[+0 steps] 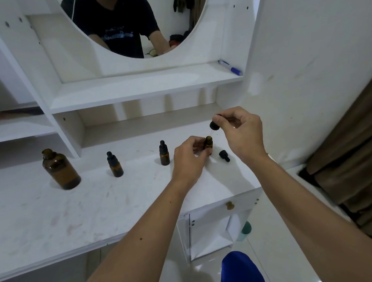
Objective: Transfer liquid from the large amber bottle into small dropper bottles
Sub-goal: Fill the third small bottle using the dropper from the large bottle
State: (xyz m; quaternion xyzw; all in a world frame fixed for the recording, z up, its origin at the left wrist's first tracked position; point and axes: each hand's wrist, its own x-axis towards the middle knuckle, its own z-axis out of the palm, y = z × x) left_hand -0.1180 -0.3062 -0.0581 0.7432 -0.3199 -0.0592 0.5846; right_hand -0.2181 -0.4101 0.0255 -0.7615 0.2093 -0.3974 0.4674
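The large amber bottle (61,169) stands uncapped at the left of the white desk (53,218). Two small capped dropper bottles (114,164) (164,153) stand to its right. My left hand (189,157) grips a third small amber bottle (208,142), which is open and upright on the desk. My right hand (240,132) pinches a black dropper cap (215,124) just above that bottle's mouth, its thin glass tube pointing down toward it. Another black dropper cap (224,156) lies on the desk right of the held bottle.
A white shelf above the desk carries a blue marker (230,67). A round mirror (135,22) hangs above it. The desk ends at its right edge near the held bottle, with a wall and a brown curtain (359,149) beyond.
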